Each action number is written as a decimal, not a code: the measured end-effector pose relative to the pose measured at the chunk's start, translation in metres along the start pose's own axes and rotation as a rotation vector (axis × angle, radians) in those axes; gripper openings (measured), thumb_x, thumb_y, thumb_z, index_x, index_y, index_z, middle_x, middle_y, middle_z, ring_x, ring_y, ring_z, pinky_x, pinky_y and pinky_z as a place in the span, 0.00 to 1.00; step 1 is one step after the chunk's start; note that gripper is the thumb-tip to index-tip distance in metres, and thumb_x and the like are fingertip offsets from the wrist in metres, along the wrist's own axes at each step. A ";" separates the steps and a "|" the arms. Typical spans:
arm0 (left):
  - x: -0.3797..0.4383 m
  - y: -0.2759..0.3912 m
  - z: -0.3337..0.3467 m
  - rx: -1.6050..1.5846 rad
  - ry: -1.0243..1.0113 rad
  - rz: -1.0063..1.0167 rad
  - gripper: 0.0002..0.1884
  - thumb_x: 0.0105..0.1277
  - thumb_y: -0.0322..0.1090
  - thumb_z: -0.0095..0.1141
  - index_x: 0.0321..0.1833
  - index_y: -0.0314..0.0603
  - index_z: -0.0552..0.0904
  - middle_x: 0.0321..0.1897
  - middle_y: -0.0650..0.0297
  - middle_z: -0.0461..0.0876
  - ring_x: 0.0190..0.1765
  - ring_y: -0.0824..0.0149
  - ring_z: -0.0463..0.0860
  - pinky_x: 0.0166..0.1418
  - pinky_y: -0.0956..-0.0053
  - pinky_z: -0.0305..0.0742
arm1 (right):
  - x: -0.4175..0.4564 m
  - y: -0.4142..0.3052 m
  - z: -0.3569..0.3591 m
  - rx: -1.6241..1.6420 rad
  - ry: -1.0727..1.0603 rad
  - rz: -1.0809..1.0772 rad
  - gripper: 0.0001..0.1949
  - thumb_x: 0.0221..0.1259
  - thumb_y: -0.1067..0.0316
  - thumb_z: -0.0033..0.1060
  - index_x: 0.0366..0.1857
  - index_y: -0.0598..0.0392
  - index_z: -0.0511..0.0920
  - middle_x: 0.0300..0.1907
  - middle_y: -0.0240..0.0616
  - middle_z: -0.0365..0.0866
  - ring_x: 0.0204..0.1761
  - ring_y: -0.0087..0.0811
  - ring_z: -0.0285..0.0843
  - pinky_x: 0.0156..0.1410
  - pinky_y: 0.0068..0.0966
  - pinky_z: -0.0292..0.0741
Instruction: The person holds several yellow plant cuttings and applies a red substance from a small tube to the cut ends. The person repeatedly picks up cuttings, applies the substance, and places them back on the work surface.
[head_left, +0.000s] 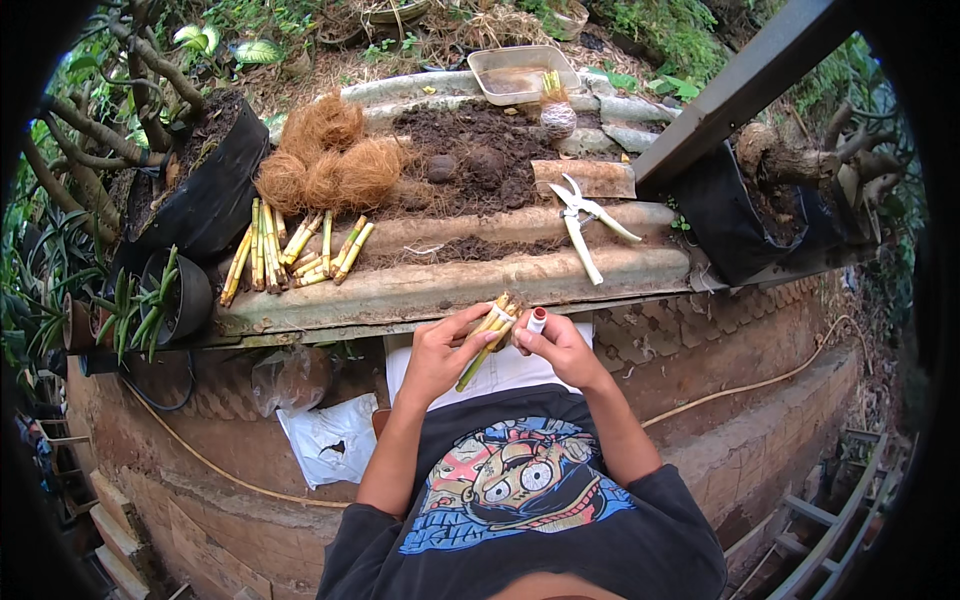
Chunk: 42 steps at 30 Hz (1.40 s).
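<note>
My left hand (442, 352) grips a small bundle of yellow-green plant stem cuttings (480, 352), with white string around its upper part. My right hand (559, 349) holds a spool of white thread (537, 320) with a reddish end, close beside the bundle. Both hands are in front of the near edge of the corrugated bench top. More cut stems (270, 247) lie at the left of the bench below clumps of brown coconut fibre (330, 165). White-handled pruning shears (581, 221) rest with their blades apart on the right. A thread-wrapped ball with stems (559, 120) stands behind them.
Dark soil (487, 150) is heaped on the corrugated sheet (465, 277). A plastic tray (525, 73) sits at the back. A metal post (742, 90) slants across the right. Potted plants (176, 296) stand left; a white plastic bag (330, 442) lies below the bench.
</note>
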<state>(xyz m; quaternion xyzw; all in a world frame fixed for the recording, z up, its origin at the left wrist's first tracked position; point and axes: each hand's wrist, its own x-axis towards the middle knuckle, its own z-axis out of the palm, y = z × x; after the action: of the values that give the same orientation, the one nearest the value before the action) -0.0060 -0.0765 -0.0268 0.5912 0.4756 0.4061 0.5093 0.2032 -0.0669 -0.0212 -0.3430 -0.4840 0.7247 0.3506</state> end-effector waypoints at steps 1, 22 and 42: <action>0.000 0.000 -0.001 0.025 0.003 0.017 0.17 0.65 0.25 0.64 0.56 0.30 0.78 0.48 0.51 0.86 0.48 0.66 0.86 0.48 0.74 0.85 | 0.000 0.002 -0.001 -0.005 -0.001 -0.001 0.11 0.74 0.61 0.53 0.40 0.58 0.77 0.33 0.25 0.73 0.36 0.17 0.66 0.43 0.19 0.67; 0.002 -0.012 0.003 -0.411 0.054 -0.140 0.22 0.68 0.24 0.59 0.65 0.31 0.75 0.56 0.55 0.82 0.49 0.67 0.85 0.52 0.75 0.83 | 0.002 0.009 -0.001 0.051 -0.032 0.029 0.12 0.74 0.57 0.52 0.34 0.53 0.73 0.30 0.24 0.70 0.32 0.17 0.64 0.39 0.20 0.64; 0.004 0.006 -0.007 0.213 -0.235 0.006 0.22 0.66 0.32 0.62 0.62 0.34 0.77 0.46 0.50 0.86 0.45 0.61 0.87 0.51 0.68 0.79 | 0.019 -0.074 0.006 -0.943 -0.248 -0.089 0.11 0.65 0.62 0.61 0.43 0.57 0.79 0.40 0.46 0.85 0.44 0.46 0.83 0.48 0.37 0.77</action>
<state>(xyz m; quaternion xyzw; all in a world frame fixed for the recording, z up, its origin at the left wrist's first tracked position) -0.0110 -0.0713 -0.0201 0.6869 0.4514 0.2829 0.4944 0.2013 -0.0327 0.0477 -0.3546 -0.8118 0.4463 0.1272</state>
